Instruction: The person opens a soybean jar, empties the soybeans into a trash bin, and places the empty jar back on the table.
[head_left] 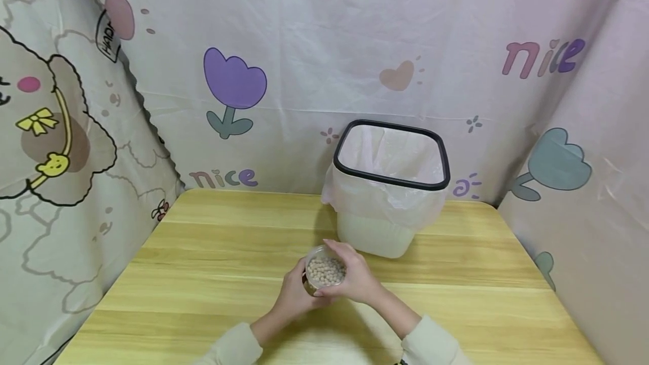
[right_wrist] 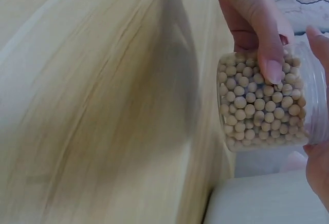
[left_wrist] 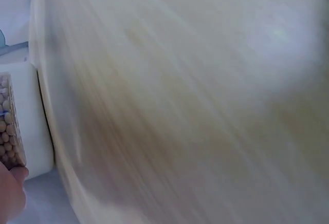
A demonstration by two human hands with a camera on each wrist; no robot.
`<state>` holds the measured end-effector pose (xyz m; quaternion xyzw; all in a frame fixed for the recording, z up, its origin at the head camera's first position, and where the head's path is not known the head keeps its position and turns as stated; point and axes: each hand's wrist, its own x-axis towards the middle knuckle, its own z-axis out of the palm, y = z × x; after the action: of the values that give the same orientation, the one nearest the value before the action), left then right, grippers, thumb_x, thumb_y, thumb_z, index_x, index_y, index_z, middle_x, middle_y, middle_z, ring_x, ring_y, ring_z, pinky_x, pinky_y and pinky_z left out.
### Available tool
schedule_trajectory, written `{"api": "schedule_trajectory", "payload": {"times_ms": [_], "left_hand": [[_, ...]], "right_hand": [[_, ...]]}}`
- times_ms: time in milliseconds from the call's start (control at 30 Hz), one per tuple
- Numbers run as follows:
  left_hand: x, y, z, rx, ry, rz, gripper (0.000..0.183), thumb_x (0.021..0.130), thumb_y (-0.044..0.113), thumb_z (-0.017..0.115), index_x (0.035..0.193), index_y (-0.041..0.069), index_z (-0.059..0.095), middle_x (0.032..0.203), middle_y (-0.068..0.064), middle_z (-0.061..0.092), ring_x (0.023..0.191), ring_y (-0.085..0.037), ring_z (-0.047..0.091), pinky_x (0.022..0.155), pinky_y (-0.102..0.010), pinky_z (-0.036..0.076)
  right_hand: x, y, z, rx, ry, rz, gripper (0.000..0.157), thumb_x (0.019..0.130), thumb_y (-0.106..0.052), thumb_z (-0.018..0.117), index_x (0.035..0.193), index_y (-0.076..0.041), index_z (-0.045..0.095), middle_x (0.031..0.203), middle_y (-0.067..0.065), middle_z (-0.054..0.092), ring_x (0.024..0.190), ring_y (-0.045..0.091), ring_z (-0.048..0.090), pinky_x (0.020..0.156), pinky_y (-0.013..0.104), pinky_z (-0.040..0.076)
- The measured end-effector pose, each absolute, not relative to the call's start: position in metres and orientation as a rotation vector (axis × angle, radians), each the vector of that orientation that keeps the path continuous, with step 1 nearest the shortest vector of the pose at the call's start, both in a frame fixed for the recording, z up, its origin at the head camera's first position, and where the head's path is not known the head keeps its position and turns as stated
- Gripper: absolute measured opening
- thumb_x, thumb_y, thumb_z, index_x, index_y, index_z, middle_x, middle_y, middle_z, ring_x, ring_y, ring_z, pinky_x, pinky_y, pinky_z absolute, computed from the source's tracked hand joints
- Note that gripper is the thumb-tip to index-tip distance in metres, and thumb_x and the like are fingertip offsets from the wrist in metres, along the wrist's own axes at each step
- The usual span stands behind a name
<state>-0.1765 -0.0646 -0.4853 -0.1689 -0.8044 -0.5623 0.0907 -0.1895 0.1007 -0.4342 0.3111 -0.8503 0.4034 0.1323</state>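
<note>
A clear jar filled with small beige balls is held above the table. Around its body on the left curl the fingers of my left hand; the right wrist view shows that thumb pressed against the jar's side. My right hand grips the jar's upper end, thumb and fingers on opposite sides of the rim. Whether a lid covers the top cannot be told. Only a sliver of the jar shows at the left edge of the left wrist view.
Behind the jar, slightly right, stands a white bin with a black rim ring and a thin plastic liner. The wood-grain table runs back to a printed cloth that hangs on three sides.
</note>
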Motion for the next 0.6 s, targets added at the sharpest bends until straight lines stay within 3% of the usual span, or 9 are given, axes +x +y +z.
{"api": "schedule_trajectory", "payload": {"times_ms": [233,600], "left_hand": [[-0.175,-0.060,-0.483,-0.571,-2.320,-1.735,0.089,0.051,0.014,0.089,0.127,-0.001,0.045,0.118,-0.009,0.060,0.103,-0.023,0.060,0.087,-0.029,0.053],[-0.174,-0.058,-0.475,-0.745,-2.327,-1.663,0.085,0.060,0.026,0.086,0.131,0.003,0.045,0.117,-0.008,0.061,0.100,-0.013,0.060,0.084,-0.026,0.054]], "right_hand": [[-0.184,0.107,-0.424,0.927,-2.512,1.147,0.089,0.055,-0.027,0.087,0.131,-0.003,0.048,0.133,0.017,0.051,0.120,0.031,0.050,0.097,0.046,0.047],[-0.175,0.116,-0.412,0.895,-2.542,1.258,0.083,0.059,-0.027,0.085,0.130,-0.004,0.049,0.133,0.014,0.050,0.116,0.031,0.054,0.096,0.044,0.048]]}}
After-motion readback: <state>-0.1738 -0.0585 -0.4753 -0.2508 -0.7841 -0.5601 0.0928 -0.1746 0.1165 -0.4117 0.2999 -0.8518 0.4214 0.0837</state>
